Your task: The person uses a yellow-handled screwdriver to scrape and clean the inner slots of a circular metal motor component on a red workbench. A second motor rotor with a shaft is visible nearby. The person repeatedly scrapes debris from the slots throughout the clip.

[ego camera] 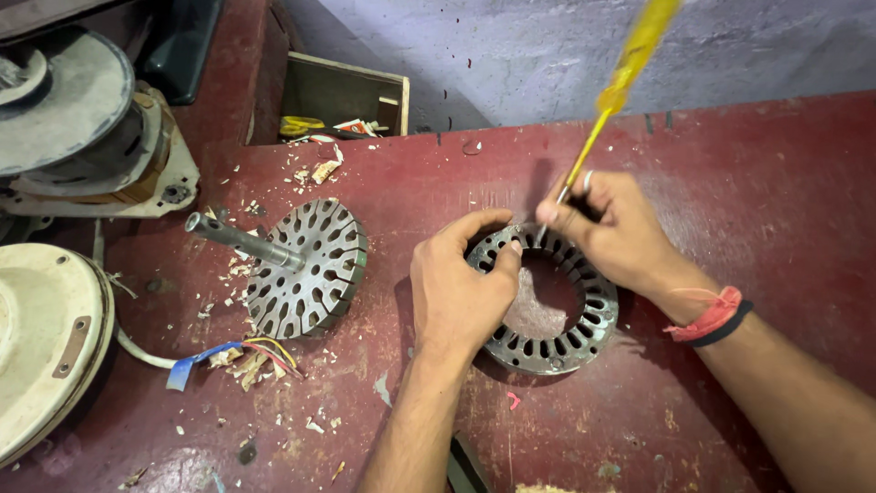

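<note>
Now right hand (610, 226) grips screwdriver (620, 87), handle up-right; left hand (461, 288) clasps stator ring (557, 333).

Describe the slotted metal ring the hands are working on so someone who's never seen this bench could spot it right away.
On the red workbench, look right of centre, where both hands meet. The left hand steadies a flat grey metal ring lying on the bench, while the right hand pokes a yellow-handled screwdriver at its far edge. Unlike the slotted disc to its left, it has an open middle and no shaft.

Single head view, close, looking down on red workbench (748, 183).
</note>
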